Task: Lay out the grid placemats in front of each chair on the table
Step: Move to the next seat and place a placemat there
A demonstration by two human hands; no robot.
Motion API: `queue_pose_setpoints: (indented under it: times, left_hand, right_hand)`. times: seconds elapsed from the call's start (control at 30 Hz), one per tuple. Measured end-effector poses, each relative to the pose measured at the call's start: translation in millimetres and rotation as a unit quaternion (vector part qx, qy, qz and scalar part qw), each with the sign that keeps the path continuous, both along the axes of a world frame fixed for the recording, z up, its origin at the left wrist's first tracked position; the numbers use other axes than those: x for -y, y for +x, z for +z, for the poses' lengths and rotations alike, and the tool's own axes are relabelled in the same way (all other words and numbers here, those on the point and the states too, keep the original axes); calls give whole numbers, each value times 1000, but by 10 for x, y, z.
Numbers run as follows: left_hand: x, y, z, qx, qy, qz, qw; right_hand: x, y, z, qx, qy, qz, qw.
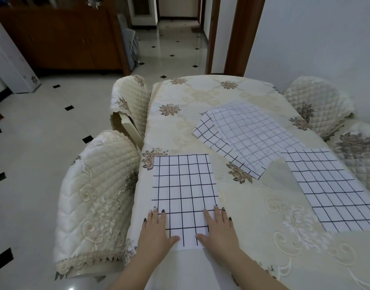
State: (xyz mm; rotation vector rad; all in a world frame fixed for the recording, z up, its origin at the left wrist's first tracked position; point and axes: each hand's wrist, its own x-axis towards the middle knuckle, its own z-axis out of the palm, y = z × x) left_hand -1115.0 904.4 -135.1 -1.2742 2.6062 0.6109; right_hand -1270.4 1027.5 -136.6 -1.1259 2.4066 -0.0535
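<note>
A white placemat with a black grid [183,189] lies flat at the table's left edge, beside the near left chair [96,197]. My left hand [156,227] and my right hand [218,226] rest palm down on its near corners, fingers spread. A second grid placemat [330,189] lies flat at the right edge by the near right chair [360,155]. A loose pile of grid placemats [242,135] sits in the table's middle, one corner folded over.
The table [263,216] wears a cream floral cloth. A far left chair [130,101] and a far right chair [318,103] stand tucked in. Tiled floor lies to the left, a white wall to the right, a wooden cabinet [64,38] behind.
</note>
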Motion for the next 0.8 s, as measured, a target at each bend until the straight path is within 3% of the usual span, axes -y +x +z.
queue_pose_setpoints:
  times: [0.8]
  left_hand:
    - [83,-87,16,-13,-15,22,1000]
  right_hand:
    - [142,-105,54,0,-15,-8,1000]
